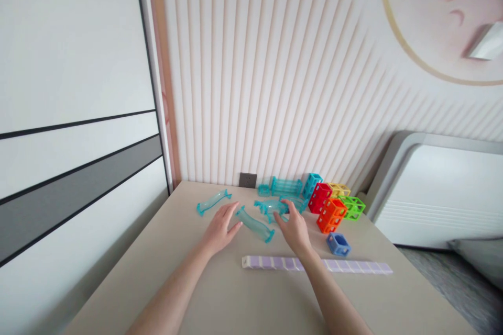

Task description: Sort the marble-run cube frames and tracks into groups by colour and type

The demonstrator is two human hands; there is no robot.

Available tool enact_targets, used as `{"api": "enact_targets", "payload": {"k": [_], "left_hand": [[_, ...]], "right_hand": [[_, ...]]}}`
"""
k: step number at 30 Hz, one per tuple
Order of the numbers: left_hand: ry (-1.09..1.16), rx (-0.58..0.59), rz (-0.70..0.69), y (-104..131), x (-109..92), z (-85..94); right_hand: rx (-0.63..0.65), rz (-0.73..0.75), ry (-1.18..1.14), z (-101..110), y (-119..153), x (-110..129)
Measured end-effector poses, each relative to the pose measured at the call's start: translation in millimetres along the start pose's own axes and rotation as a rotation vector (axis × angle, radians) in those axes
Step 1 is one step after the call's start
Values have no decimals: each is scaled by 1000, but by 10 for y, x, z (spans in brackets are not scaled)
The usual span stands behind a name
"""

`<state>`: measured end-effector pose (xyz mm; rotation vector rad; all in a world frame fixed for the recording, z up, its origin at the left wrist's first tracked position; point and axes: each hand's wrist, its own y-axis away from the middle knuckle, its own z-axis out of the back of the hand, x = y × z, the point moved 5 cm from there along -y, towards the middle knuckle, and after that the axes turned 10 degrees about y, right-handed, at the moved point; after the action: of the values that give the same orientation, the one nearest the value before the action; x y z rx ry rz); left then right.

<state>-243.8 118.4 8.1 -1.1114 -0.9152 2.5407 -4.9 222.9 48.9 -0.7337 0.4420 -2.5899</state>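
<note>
My left hand (222, 229) is open above the table, fingers apart, just left of a curved clear teal track piece (255, 224). Another curved teal piece (214, 200) lies farther back on the left. My right hand (293, 225) reaches to a cluster of clear teal pieces (271, 206), thumb and fingers curled at its right part. Whether the fingers grip a piece there is hard to make out. A long purple strip (275, 263) marked in segments lies nearer, partly under my right forearm.
Right of my right hand stand red (320, 198), orange (332, 215), green (354, 207) and blue (338, 244) frame blocks. Along the ribbed wall (236, 89) are a teal straight piece (286, 186) and a socket (248, 180). A white cabinet (78, 52) borders the left.
</note>
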Motion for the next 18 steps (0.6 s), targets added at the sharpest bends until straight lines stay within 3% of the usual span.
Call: {"api": "enact_targets", "payload": {"k": [3,7,13,18], "left_hand": [[110,-12,17,15,13,-11],[166,-128,58,22,98,47],[78,-277,110,-21,276,219],[-23,-376,143,-31,304,378]], "right_hand": [[119,147,-58,-98,15,450],[207,178,-161,-312,2,809],[329,184,-191,-516,-117,936],[294,92,-75,-505,-313,860]]}}
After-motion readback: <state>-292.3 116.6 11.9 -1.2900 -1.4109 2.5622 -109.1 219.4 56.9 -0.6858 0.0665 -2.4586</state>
